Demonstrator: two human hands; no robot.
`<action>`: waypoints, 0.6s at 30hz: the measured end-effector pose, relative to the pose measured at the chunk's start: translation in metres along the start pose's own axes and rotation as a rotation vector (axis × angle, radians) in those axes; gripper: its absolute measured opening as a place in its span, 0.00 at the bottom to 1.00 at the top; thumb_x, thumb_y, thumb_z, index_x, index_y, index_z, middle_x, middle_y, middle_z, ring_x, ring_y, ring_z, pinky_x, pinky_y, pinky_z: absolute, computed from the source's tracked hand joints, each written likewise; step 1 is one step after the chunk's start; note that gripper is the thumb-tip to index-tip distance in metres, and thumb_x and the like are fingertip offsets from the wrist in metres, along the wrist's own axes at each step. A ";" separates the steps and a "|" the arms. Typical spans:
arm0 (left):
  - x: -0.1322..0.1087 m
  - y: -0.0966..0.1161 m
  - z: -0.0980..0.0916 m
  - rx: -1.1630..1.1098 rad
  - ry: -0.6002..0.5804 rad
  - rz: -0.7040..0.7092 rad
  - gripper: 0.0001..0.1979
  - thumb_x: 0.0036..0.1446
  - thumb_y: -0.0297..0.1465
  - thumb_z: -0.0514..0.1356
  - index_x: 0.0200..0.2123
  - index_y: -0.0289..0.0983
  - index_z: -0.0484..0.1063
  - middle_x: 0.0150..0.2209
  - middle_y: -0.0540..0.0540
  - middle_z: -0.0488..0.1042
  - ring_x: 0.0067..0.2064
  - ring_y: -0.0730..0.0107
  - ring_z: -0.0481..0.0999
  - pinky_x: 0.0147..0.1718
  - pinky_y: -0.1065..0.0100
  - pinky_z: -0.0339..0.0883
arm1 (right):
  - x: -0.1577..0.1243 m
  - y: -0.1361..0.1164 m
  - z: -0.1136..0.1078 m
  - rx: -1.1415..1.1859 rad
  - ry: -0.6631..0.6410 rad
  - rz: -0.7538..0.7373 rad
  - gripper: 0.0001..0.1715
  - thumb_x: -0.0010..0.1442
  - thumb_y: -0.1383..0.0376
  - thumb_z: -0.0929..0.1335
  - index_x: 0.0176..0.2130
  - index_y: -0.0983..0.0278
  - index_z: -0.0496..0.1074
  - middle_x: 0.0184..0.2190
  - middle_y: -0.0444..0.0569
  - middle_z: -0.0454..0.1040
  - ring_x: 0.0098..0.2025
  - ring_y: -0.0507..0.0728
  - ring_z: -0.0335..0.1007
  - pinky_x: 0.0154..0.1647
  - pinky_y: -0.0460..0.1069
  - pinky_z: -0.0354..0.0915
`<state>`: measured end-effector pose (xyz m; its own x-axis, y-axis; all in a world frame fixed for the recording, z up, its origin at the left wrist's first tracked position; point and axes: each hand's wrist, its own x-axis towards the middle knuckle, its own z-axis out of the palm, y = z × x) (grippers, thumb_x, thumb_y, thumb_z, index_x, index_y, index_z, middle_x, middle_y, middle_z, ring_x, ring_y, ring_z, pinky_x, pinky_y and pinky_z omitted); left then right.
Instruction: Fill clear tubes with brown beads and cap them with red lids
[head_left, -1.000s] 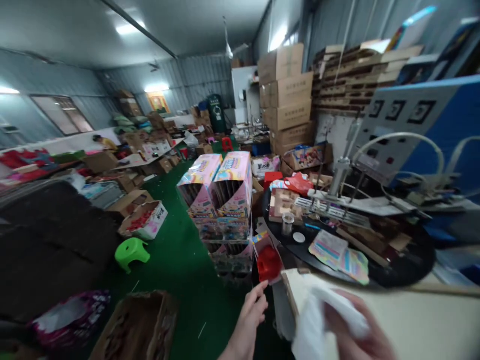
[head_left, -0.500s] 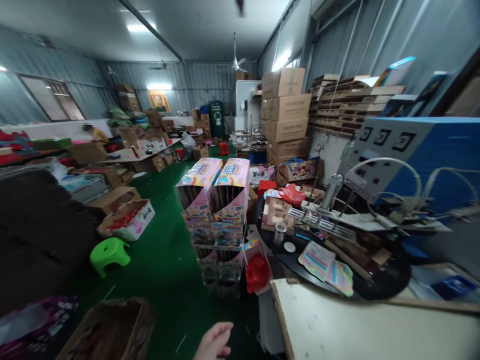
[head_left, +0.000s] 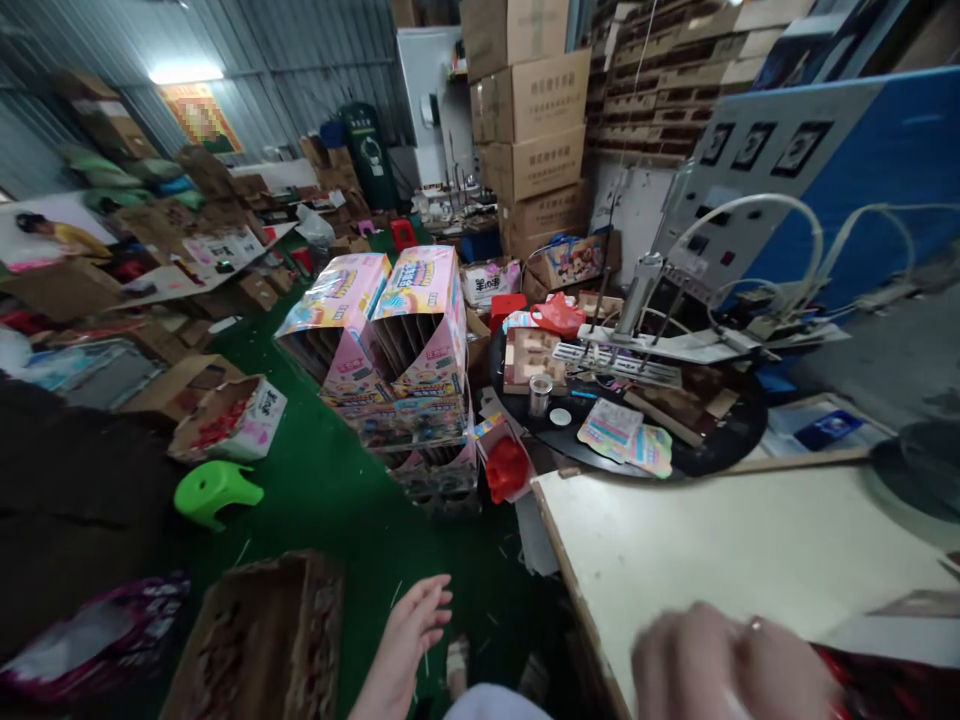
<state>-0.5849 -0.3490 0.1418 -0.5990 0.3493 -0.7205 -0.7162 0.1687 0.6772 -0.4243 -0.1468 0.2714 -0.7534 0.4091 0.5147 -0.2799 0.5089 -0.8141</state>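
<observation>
My left hand [head_left: 411,628] hangs over the green floor left of the table, fingers apart, with nothing in it. Low at the right, my right hand [head_left: 724,662] is over the front of the cream tabletop [head_left: 675,540]. It is blurred with its knuckles up, and its fingertips are hidden. Beside it lies something dark red and shiny [head_left: 892,685], cut off by the frame's edge; whether the hand touches it I cannot tell. Beyond the table is a round black turntable [head_left: 555,440] bearing colourful printed cards [head_left: 611,430], a metal cup and a brown mould block.
Wrapped pink display boxes [head_left: 420,300] stand stacked on the floor ahead. A green stool [head_left: 216,492] and an open carton [head_left: 247,640] are at the left. A blue-and-grey machine [head_left: 750,190] stands behind the turntable. A person in yellow [head_left: 71,238] sits far left.
The view has tilted down and shifted right. My left hand now shows more fully, its fingers more spread. My right hand has come into view over the tabletop.
</observation>
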 end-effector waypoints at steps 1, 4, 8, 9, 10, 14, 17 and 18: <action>-0.002 0.002 0.011 -0.071 -0.036 0.004 0.27 0.50 0.46 0.62 0.49 0.37 0.71 0.49 0.39 0.72 0.43 0.62 0.73 0.40 0.66 0.65 | 0.004 0.015 0.010 0.001 -0.002 0.035 0.12 0.62 0.61 0.61 0.45 0.49 0.68 0.41 0.49 0.76 0.45 0.58 0.73 0.41 0.54 0.71; -0.002 0.012 0.055 -0.364 -0.183 0.017 0.27 0.54 0.47 0.58 0.54 0.41 0.66 0.54 0.40 0.69 0.48 0.60 0.73 0.42 0.63 0.67 | 0.000 0.059 0.054 -0.073 -0.208 0.119 0.19 0.63 0.68 0.59 0.52 0.55 0.67 0.52 0.51 0.72 0.55 0.58 0.66 0.54 0.56 0.66; 0.016 0.019 0.101 -0.454 -0.129 -0.077 0.25 0.54 0.44 0.59 0.51 0.37 0.65 0.44 0.39 0.75 0.44 0.58 0.76 0.42 0.60 0.68 | -0.012 0.090 0.086 -0.144 -0.604 0.229 0.31 0.65 0.61 0.58 0.64 0.66 0.52 0.65 0.57 0.53 0.67 0.62 0.46 0.65 0.62 0.50; 0.020 0.019 0.106 -0.453 -0.098 -0.077 0.24 0.54 0.44 0.59 0.50 0.36 0.65 0.41 0.39 0.75 0.42 0.58 0.76 0.42 0.60 0.69 | -0.011 0.091 0.083 -0.125 -0.626 0.260 0.30 0.65 0.60 0.58 0.64 0.63 0.54 0.65 0.55 0.54 0.66 0.61 0.48 0.65 0.62 0.50; 0.023 0.018 0.110 -0.462 -0.087 -0.057 0.23 0.55 0.43 0.59 0.49 0.35 0.66 0.40 0.40 0.76 0.42 0.59 0.77 0.43 0.60 0.69 | -0.009 0.090 0.077 -0.113 -0.595 0.275 0.28 0.65 0.59 0.58 0.63 0.60 0.57 0.64 0.53 0.57 0.65 0.61 0.50 0.64 0.61 0.51; 0.010 0.015 0.125 -0.483 -0.272 -0.052 0.26 0.57 0.47 0.53 0.52 0.35 0.66 0.46 0.39 0.75 0.48 0.55 0.74 0.50 0.57 0.65 | -0.005 0.088 0.056 -0.211 -0.263 0.192 0.32 0.63 0.56 0.60 0.64 0.57 0.52 0.65 0.50 0.55 0.67 0.65 0.44 0.65 0.66 0.46; -0.004 0.010 0.140 -0.473 -0.393 -0.159 0.35 0.56 0.54 0.48 0.56 0.34 0.65 0.53 0.37 0.71 0.55 0.49 0.68 0.55 0.51 0.59 | -0.023 0.105 0.058 -0.235 -0.328 0.118 0.38 0.62 0.56 0.61 0.66 0.58 0.45 0.66 0.50 0.51 0.68 0.65 0.40 0.65 0.67 0.47; -0.005 0.008 0.144 -0.477 -0.392 -0.182 0.37 0.55 0.56 0.47 0.57 0.34 0.64 0.53 0.36 0.70 0.56 0.48 0.67 0.56 0.50 0.57 | -0.033 0.114 0.059 -0.235 -0.374 0.115 0.37 0.63 0.57 0.61 0.66 0.58 0.45 0.66 0.50 0.52 0.68 0.64 0.41 0.64 0.66 0.49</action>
<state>-0.5358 -0.2169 0.1720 -0.3424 0.6797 -0.6487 -0.9287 -0.1403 0.3432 -0.4670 -0.1470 0.1455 -0.9468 0.1938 0.2569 -0.0714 0.6519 -0.7549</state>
